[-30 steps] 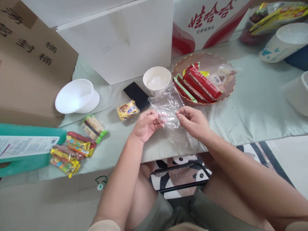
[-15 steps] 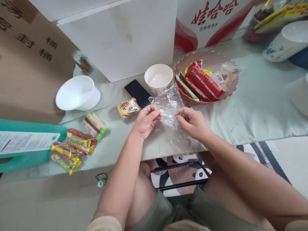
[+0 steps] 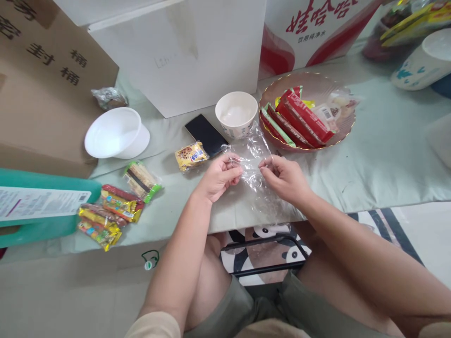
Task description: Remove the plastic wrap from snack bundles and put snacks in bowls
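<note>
A crumpled clear plastic bag [image 3: 251,162] lies on the pale green tablecloth [image 3: 369,155] near the table's front edge. My left hand [image 3: 220,177] pinches its left edge, and my right hand [image 3: 285,177] pinches its right edge, a short gap apart. Just behind the bag stand a small white paper cup [image 3: 236,113] and a brown glass plate [image 3: 334,136] holding red and green snack bars. A black phone [image 3: 206,134] and a yellow cookie packet [image 3: 190,156] lie left of the bag.
A white bowl [image 3: 114,134] sits at the left, with several wrapped snacks [image 3: 112,209] and a teal box [image 3: 42,206] nearer me. A brown carton [image 3: 45,80], a white box [image 3: 183,51] and a red-and-white carton [image 3: 317,28] line the back. More bowls [image 3: 424,58] stand far right.
Both hands stay pinched on the plastic bag and have drawn slightly closer together. The view has shifted a little, bringing a crumpled wrapper by the brown carton into sight.
</note>
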The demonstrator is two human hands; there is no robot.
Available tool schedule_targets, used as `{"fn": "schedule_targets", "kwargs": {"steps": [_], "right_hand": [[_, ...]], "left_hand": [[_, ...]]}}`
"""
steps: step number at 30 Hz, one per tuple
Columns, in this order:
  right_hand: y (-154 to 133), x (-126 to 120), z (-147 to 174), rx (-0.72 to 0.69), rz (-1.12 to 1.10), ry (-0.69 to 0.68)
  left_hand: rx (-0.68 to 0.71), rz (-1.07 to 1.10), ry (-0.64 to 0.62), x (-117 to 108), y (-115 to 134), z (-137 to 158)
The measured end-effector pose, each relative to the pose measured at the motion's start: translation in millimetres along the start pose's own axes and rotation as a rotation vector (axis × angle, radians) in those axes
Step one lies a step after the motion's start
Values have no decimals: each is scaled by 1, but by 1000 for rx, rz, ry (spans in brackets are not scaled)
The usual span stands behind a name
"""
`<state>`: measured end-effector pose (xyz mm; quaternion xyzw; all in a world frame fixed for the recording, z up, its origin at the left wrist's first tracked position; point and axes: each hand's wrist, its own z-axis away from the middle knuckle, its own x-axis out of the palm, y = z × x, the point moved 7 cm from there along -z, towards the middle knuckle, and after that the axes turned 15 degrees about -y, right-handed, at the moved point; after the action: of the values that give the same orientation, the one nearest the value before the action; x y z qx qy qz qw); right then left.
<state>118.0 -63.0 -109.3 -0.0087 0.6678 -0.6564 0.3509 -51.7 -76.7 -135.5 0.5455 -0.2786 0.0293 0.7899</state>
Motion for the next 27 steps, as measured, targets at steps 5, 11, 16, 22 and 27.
{"fn": "schedule_targets", "kwargs": {"steps": [5,11,16,22,27], "right_hand": [[-1,1,-1,-11,-33,-14],[2,0,-1,-20,-119,-12],[4,1,-3,20,-294,-46],[-8,-12,13,49,-798,-83],[-14,-17,21,62,-988,-177]], "left_hand": [[28,-16,7,1,2,-1],[165,51,186,-13,9,1],[190,122,266,-17,11,0],[242,160,318,-18,13,0],[2,221,51,7,-6,-6]]}}
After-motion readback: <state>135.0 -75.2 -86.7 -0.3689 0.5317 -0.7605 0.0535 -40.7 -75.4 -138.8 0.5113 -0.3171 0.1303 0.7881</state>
